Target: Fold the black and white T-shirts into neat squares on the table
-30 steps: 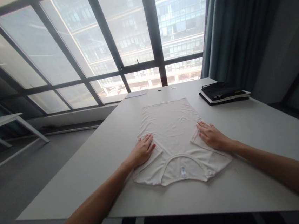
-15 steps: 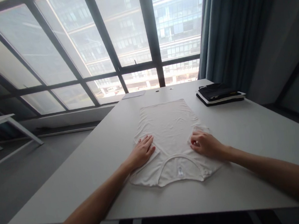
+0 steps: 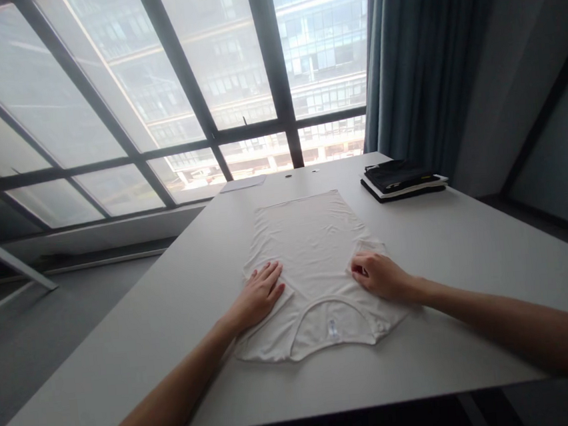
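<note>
A white T-shirt (image 3: 311, 237) lies spread on the table, its neckline toward me and its hem toward the window. Both sleeves are folded inward over the body. My left hand (image 3: 259, 294) rests flat on the left sleeve, fingers stretched out. On the other side, my right hand (image 3: 381, 276) is curled, with thumb and forefinger pinched at the right sleeve's fabric; the fingertips are partly hidden. A small printed label (image 3: 333, 329) shows inside the neck opening. Light wrinkles run across the shirt.
The white table (image 3: 200, 382) carries a stack of dark and white folded clothes (image 3: 402, 178) at the far right. A flat pale sheet (image 3: 244, 183) lies at the far left edge. Behind stand large windows (image 3: 229, 57) and a blue-grey curtain (image 3: 414, 60). Another table (image 3: 12, 259) is at left.
The view has turned slightly to the right, so everything sits further left. Both hands stay in the same places on the T-shirt.
</note>
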`<state>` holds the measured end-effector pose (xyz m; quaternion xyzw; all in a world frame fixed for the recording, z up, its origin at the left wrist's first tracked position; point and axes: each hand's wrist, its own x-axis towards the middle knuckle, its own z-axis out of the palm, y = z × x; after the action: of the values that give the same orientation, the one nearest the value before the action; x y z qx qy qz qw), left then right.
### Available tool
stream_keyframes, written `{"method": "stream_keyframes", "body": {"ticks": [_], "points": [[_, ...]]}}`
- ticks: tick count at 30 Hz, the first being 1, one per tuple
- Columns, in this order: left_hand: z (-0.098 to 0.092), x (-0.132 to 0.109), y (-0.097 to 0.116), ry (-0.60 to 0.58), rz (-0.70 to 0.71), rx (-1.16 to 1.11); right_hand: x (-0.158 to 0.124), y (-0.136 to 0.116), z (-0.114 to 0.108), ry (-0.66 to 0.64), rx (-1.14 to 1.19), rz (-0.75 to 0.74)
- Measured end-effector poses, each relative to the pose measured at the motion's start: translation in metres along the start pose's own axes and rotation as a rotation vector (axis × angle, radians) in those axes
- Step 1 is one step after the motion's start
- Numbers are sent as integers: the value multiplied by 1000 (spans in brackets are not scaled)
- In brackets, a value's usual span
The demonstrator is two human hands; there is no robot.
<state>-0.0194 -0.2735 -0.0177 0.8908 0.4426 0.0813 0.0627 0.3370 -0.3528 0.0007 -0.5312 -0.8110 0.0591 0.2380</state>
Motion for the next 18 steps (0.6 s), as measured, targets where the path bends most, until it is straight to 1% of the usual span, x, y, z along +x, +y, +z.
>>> {"method": "stream_keyframes", "body": {"ticks": [2,8,10,12,15,16,17,18], "points": [[1,0,-1,-4,7,2,0,1,0,4,25,7],[-2,0,1,-13,-6,15,-2,-2,-3,-16,32,-101],[-2,0,1,-22,-7,17,-1,-2,-4,-33,11,-101],[-1,0,1,-25,-6,19,2,2,-4,-6,-15,-66],[1,0,-1,-6,3,21,7,18,0,102,-80,14],[1,0,-2,4,8,21,8,25,2,101,-107,42],[2,0,-2,12,13,21,9,33,4,67,-131,73],[2,1,-2,17,16,23,11,40,5,5,-147,103]]}}
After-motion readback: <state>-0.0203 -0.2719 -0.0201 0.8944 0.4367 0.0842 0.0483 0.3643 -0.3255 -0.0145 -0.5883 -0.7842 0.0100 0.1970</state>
